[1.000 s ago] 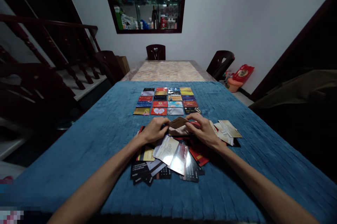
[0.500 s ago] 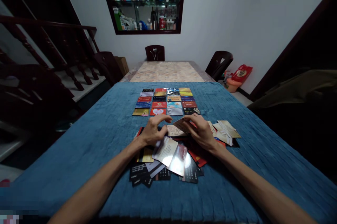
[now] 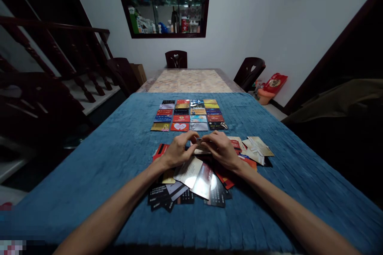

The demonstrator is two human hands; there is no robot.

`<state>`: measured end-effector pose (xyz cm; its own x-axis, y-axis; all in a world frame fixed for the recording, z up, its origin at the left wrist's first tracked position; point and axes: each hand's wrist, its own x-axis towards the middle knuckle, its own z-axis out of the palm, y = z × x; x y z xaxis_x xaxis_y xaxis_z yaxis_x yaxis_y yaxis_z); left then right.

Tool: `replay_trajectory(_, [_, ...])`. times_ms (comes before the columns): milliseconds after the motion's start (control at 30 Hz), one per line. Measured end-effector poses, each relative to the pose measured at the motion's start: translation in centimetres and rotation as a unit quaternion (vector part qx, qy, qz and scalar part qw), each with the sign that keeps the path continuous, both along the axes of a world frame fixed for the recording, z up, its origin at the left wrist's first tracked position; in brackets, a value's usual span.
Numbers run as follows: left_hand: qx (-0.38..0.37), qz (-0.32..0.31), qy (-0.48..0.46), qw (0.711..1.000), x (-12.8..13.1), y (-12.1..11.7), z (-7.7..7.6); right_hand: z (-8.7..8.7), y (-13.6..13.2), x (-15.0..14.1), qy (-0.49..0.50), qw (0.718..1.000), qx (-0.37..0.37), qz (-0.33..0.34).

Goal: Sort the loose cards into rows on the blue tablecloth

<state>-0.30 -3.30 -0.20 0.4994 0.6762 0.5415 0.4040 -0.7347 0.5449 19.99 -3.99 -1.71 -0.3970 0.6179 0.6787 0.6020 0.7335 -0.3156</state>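
Observation:
Above a loose pile of plastic cards, both of my hands meet over one card, seen nearly edge-on and mostly covered by fingers. My left hand pinches its left end between thumb and fingers. At the right end, my right hand is closed on the same card. Beneath the hands, the pile spreads out with white, silver, black, red and gold cards. Farther off, rows of colourful cards lie flat in a neat grid.
A blue cloth covers the near part of the table, and the patterned tabletop shows beyond it. Several pale cards lie at the pile's right side. Dark chairs stand around the far end.
My right hand has brought the card left and turned it more edge-on. My left hand, open beside it before, has closed on its left end.

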Motion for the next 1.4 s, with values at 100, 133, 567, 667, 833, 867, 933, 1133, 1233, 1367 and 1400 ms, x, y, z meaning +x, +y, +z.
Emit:
replay_trajectory(100, [-0.003,-0.006,0.029,1.000,-0.1,0.1,-0.2,0.0,0.0,-0.1,-0.002,1.000,0.009,0.001])
replay_trajectory(133, [0.001,-0.006,0.039,0.999,-0.1,0.2,-0.3,0.0,-0.1,0.0,-0.005,1.000,0.009,0.001])
replay_trajectory(567, [0.008,0.031,0.141,0.989,-1.7,1.9,-0.9,-0.6,-0.1,1.0,-0.110,0.991,-0.041,-0.059])
replay_trajectory(667, [-0.005,0.040,0.141,0.989,-1.8,2.0,-0.8,-0.5,-0.2,1.0,-0.128,0.988,-0.042,-0.069])
replay_trajectory(833, [-0.026,0.045,0.101,0.994,-1.9,2.2,-0.5,-0.4,-0.4,0.9,-0.153,0.984,-0.028,-0.083])
replay_trajectory(867, [-0.031,0.048,0.092,0.994,-1.9,2.3,-0.5,-0.4,-0.4,0.8,-0.159,0.983,-0.022,-0.089])
replay_trajectory(933, [-0.040,0.051,0.078,0.995,-1.9,2.3,-0.4,-0.4,-0.3,0.7,-0.167,0.981,-0.008,-0.099])
replay_trajectory(1133, [-0.046,0.042,0.055,0.997,-1.8,2.1,0.1,-0.5,-0.2,0.2,-0.185,0.973,0.038,-0.130])
replay_trajectory(1233, [-0.048,0.038,0.050,0.997,-1.8,1.9,0.3,-0.6,-0.1,0.1,-0.190,0.972,0.050,-0.130])
replay_trajectory(1367, [-0.048,0.036,0.046,0.997,-1.8,1.9,0.5,-0.6,0.1,0.1,-0.184,0.971,0.058,-0.139])
replay_trajectory(1400, [-0.047,0.037,0.046,0.997,-1.8,1.9,0.6,-0.6,0.0,0.1,-0.180,0.971,0.062,-0.142])
